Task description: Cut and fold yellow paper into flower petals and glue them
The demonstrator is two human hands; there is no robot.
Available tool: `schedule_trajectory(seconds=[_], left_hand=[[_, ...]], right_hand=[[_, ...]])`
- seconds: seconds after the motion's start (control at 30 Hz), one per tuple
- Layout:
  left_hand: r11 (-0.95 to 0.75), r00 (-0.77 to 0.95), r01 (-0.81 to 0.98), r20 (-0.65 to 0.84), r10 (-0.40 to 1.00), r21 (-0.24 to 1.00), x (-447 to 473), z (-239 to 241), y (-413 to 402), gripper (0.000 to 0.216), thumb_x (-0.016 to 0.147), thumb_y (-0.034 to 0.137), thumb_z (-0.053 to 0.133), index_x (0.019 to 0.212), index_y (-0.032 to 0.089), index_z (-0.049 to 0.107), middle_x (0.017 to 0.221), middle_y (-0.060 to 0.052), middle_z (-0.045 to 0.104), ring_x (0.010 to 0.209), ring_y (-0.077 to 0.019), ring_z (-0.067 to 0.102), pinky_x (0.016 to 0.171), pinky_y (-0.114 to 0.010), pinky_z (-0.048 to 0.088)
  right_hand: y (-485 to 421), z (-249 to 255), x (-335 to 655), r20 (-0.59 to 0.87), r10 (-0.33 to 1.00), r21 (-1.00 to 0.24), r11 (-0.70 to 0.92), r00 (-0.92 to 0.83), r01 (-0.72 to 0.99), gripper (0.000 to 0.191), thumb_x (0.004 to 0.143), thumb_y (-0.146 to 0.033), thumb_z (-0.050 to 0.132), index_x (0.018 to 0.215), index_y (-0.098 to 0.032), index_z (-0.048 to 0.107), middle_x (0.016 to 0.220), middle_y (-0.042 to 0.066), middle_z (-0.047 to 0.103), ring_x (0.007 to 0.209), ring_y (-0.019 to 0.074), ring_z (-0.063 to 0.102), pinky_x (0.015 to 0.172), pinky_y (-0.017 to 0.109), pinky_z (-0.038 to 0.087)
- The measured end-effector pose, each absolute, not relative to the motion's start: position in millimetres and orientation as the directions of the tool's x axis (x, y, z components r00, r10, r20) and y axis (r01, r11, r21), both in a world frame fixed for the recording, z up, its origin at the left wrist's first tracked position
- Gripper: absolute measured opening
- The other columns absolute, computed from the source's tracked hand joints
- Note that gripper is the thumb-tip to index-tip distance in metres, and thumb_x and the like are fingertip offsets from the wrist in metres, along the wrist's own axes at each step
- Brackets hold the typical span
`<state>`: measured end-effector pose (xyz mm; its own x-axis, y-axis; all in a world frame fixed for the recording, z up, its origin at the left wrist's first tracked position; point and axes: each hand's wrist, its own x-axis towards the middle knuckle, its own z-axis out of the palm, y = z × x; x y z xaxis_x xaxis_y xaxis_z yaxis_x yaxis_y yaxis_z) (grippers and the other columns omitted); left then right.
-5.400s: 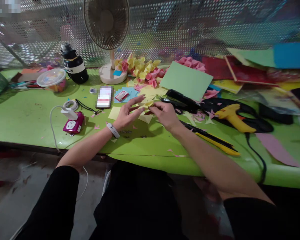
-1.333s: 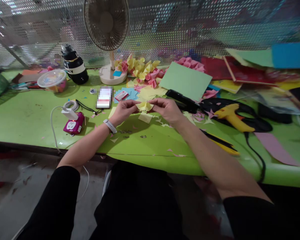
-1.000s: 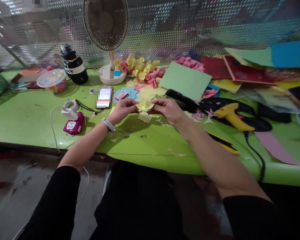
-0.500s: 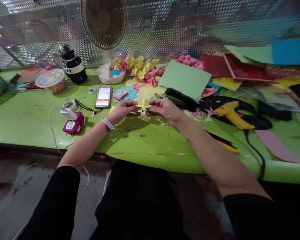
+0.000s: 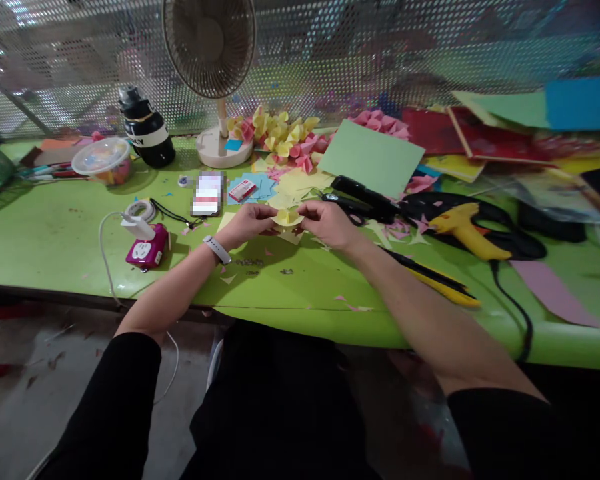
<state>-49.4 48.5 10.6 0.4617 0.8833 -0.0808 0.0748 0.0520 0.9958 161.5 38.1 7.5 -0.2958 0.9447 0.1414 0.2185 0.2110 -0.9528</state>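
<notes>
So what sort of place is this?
Probably a papercraft workspace, though home or workshop I can't tell: a glue gun, a pile of folded yellow and pink paper, and a yellow paper piece between left hand and right hand.

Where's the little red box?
Head view, left of centre: the little red box lies on blue paper squares, right of the phone, beyond the left hand.

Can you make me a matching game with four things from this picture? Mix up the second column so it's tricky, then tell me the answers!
Things
1. folded yellow paper
2. small red-and-white box
3. black bottle
4. glue gun

Clues
A. lies on blue paper
B. has a black cord
C. is held between the left hand and right hand
D. has a white band around it

Right pairs: 1-C, 2-A, 3-D, 4-B
</notes>
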Motion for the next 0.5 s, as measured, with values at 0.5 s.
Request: schedule_trajectory(seconds=[0.5], left_hand=[[-0.499, 0.274, 0.299, 0.427, 0.861, 0.814, -37.4, 11.5, 30.3, 0.016, 0.091, 0.019, 0.060, 0.096, 0.017, 0.075, 0.101, -0.009, 0.076, 0.091, -0.0167, 0.067, 0.083, -0.030, 0.053]], right_hand=[[22.9, 14.6, 148.4, 0.296, 0.935, -0.936, 0.325, -0.195, 0.136, 0.030, 0.081, -0.052, 0.074, 0.082, -0.022, 0.074, 0.078, 0.005, 0.075, 0.071, 0.0197, 0.072, 0.074, 0.037, 0.061]])
